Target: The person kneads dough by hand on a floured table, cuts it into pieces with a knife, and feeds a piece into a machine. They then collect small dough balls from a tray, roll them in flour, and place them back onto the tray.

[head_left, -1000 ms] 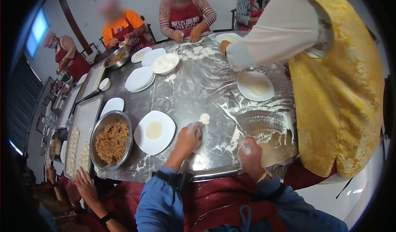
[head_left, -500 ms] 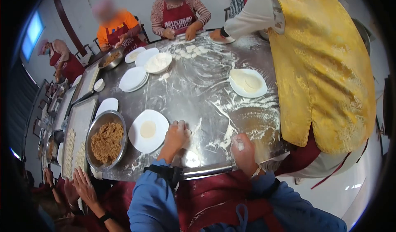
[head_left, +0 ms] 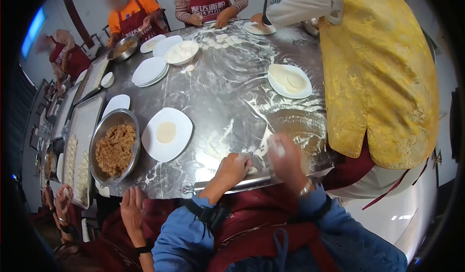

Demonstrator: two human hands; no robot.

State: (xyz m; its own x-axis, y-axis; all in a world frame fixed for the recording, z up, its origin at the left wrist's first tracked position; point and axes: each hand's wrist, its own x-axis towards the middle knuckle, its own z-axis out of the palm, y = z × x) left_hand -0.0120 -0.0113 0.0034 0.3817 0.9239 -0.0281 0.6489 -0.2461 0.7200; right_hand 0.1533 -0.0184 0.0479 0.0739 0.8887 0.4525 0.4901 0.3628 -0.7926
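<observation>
My left hand (head_left: pixel 232 169) is closed, low over the table's near edge, with a small piece of dough (head_left: pixel 252 171) at its fingertips. To its right, my floury right hand (head_left: pixel 286 158) is raised a little and smeared by motion. Its fingers are curled round a white lump (head_left: pixel 280 150) that looks like dough; most of it is hidden. Left of my hands lies a white plate (head_left: pixel 179 135) with a round, flat wrapper (head_left: pixel 166 132) on it. Farther left stands a steel bowl (head_left: pixel 135 155) of brown filling (head_left: pixel 116 148).
A shiny bar (head_left: pixel 206 185) runs along the near edge. Ahead right is a plate of flour (head_left: pixel 290 81); dough rounds (head_left: pixel 223 40) lie far off. A person in yellow (head_left: pixel 382 68) leans in at right. Another person's hand (head_left: pixel 131 206) is at lower left, near trays of dumplings (head_left: pixel 82 175).
My left hand has moved right and toward the near edge, the dough piece with it. My right hand has lifted slightly. The view has shifted; the neighbour's hands at lower left have moved apart.
</observation>
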